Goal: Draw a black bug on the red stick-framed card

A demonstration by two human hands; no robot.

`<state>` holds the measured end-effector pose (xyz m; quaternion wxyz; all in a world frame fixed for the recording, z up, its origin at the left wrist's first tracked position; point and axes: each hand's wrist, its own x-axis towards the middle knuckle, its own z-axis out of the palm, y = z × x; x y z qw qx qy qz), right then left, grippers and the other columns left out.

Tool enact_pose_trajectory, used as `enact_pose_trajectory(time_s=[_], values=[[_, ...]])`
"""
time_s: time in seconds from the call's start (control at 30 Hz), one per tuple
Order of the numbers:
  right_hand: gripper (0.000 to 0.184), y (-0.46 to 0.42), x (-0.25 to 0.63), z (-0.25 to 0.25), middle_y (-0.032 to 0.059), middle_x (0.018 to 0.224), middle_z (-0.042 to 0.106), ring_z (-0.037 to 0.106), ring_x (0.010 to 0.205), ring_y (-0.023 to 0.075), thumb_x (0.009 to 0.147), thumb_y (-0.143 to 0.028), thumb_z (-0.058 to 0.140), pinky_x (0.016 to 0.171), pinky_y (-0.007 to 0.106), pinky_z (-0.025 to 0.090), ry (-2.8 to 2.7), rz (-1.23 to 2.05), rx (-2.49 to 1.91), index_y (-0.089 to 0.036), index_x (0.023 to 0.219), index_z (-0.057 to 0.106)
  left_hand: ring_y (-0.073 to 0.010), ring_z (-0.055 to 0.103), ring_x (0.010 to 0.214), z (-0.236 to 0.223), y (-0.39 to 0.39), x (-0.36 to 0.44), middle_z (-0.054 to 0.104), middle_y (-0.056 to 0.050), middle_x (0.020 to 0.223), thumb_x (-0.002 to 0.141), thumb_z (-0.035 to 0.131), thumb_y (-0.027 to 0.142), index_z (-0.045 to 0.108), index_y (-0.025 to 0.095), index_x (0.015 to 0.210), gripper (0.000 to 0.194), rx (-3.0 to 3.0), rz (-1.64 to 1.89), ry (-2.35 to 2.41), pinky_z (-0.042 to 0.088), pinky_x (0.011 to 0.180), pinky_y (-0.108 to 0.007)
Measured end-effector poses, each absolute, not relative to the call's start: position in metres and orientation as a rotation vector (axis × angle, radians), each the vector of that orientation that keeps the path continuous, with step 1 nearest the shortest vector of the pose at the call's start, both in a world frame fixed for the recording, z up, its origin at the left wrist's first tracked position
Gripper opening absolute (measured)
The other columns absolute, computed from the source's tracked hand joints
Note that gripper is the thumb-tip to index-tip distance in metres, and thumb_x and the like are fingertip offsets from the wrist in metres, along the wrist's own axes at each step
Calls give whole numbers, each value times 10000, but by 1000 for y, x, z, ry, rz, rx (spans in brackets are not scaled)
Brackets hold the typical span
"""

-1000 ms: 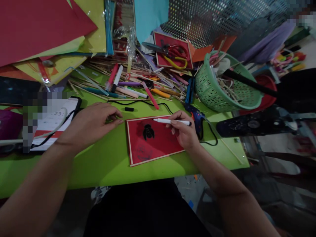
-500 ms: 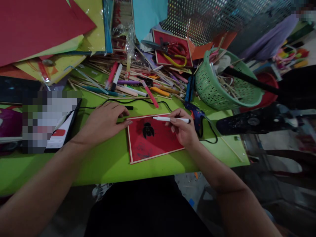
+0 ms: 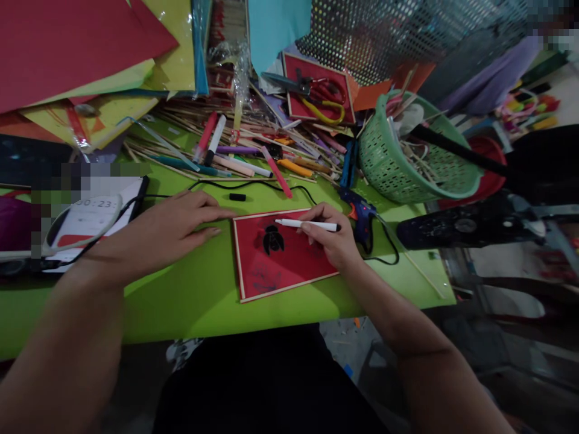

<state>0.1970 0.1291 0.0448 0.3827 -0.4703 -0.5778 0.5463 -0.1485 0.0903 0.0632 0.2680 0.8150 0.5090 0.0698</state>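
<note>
A red panel (image 3: 294, 262) edged with thin pale strips lies on the green table, with a black beetle-like figure (image 3: 273, 241) drawn on it and dark smudges below. My right hand (image 3: 332, 236) rests over the panel's right side, its fingers closed around a white marker (image 3: 289, 223). The marker's tip is just above the figure's top; whether it touches the panel I cannot tell. My left hand (image 3: 181, 224) is at the panel's left, fingers stretched out, the index fingertip at the upper left corner. A black marker cap (image 3: 237, 197) lies beyond the panel.
Markers and thin sticks (image 3: 253, 150) are heaped behind the panel. A blue glue gun (image 3: 362, 217) lies right of my right hand, near a green basket (image 3: 384, 157). Scissors (image 3: 316, 90) lie on another red panel. A phone (image 3: 131, 211) is at left, with a black cable (image 3: 257, 182) nearby.
The marker tip has moved slightly left and down toward the black figure. My left hand has shifted left, its fingers straightened, and the black cap beyond it shows whole.
</note>
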Motion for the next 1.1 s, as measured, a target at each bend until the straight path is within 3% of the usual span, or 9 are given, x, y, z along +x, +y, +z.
enact_pose_trajectory(time_s=[0.13,0.53,1.1], values=[[292,130,199,43,-7,722,787,531,511,120,814,-469,959,479,254,421,-1497,1396,-1208,-243,860,780,-283,599,1235,62,87,-150,702,-116,1311,1177,358,315,768,276,1584,579,2243,167,1370,462,1147,-440],[318,134,201,38,-4,744,809,578,537,129,797,-484,988,503,265,472,-1380,1371,-1166,-254,862,778,-305,606,1211,53,90,-151,705,-131,1290,1154,401,429,845,267,1485,576,2247,200,1371,453,1140,-466],[322,133,201,39,2,743,798,571,539,122,791,-462,1015,499,254,446,-1374,1407,-1124,-243,856,788,-302,618,1188,54,90,-154,705,-119,1296,1167,404,432,833,282,1490,558,2232,203,1353,462,1137,-457]])
